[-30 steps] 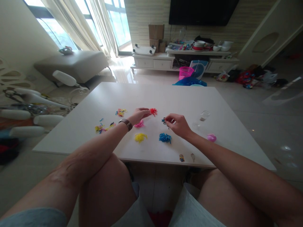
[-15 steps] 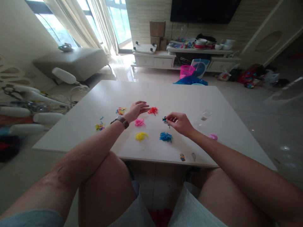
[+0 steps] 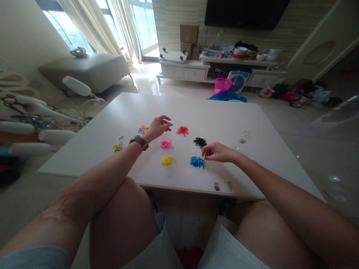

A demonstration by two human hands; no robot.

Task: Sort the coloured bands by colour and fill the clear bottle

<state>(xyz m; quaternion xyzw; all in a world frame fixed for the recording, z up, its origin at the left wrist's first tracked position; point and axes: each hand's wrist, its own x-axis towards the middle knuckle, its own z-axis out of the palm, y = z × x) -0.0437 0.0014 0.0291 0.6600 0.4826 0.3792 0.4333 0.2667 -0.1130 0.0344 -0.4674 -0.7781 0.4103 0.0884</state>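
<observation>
My left hand (image 3: 159, 127), with a watch on the wrist, hovers above the table between a mixed multicoloured pile (image 3: 143, 129) and a red pile (image 3: 182, 130). Its fingers are apart and hold nothing. At the right edge of a blue pile (image 3: 197, 161), my right hand (image 3: 218, 152) has its fingertips pinched together; whatever is in them is too small to make out. Just beyond it lies a black pile (image 3: 199, 142). Pink (image 3: 166, 143) and yellow (image 3: 168, 160) piles lie left of these. All the piles look like small rubber bands.
On the white table (image 3: 179, 108) a clear container (image 3: 246, 136) lies at the right. Near the front edge are a minion figure cutout (image 3: 216, 186) and a small pale piece (image 3: 230, 185). More coloured bits (image 3: 118, 147) lie at the left. A pink basket (image 3: 222, 85) stands beyond the table.
My right hand has moved from the black pile towards me to the blue pile's edge, uncovering the black pile. My left hand has drawn slightly left, away from the red pile.
</observation>
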